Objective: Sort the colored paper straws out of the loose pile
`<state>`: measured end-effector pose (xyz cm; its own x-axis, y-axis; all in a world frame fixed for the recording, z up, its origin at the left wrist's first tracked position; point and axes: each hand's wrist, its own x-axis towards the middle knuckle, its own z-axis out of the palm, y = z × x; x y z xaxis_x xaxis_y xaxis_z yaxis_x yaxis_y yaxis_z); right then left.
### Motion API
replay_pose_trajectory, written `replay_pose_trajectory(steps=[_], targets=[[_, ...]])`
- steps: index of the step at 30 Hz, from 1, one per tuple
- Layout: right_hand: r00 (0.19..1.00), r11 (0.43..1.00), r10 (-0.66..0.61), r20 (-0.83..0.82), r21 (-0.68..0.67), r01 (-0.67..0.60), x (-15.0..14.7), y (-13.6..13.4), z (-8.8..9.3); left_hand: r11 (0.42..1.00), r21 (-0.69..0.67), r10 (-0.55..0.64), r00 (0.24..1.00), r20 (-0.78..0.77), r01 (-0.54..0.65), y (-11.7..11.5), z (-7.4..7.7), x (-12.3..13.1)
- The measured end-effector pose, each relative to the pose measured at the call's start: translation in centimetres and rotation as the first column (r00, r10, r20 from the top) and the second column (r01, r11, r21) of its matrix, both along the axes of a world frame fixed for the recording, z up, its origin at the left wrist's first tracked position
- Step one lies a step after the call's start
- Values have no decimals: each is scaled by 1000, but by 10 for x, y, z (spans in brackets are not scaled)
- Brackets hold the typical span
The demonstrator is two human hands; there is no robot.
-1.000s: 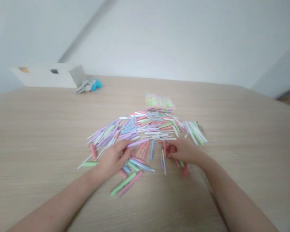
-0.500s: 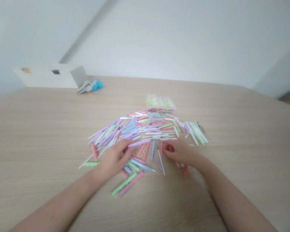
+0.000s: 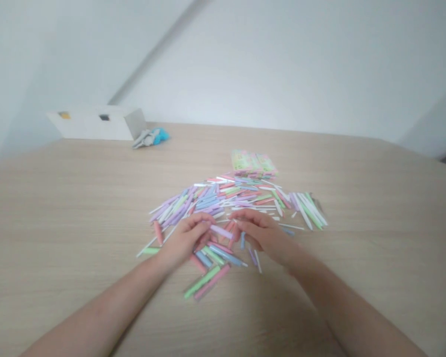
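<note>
A heap of several pastel pen parts [image 3: 223, 201], pink, purple, green, blue and white, is spread over the middle of a wooden table [image 3: 59, 208]. My left hand [image 3: 184, 240] hovers over the near edge of the heap, fingers curled round a purple pen piece [image 3: 221, 231]. My right hand [image 3: 262, 233] meets it from the right, fingers curled and touching the same purple piece. Green and pink barrels [image 3: 206, 281] lie on the table just below my hands.
A flat stack of green and pink packets [image 3: 253, 164] lies behind the heap. A white box [image 3: 96, 124] stands at the far left of the table, with a blue and grey object [image 3: 150, 137] beside it. A white wall rises behind.
My right hand has moved left from the red pieces and joined my left hand at the purple piece. The camera has shifted a little, so everything sits further right.
</note>
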<state>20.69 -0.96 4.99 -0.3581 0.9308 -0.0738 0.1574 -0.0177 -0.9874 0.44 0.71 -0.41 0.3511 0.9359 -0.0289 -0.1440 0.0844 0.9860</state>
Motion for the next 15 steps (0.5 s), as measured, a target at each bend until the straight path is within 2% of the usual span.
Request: replay_pose_trajectory(steps=[3,6,11,15], targets=[[987,999,-20,-161,-32,15,-6,-1,-14,998,-58,30,997,69,-26,0,4,1],[978,999,-38,-205,-27,33,-8,-6,-23,998,-62,30,998,55,-27,-1,4,1],[994,999,-36,-102,30,39,-14,-19,-19,999,-39,-2,1000,-24,1,-6,3,2],[999,996,-22,-35,83,25,-18,-25,-19,994,-67,-95,992,-84,89,-12,5,3]])
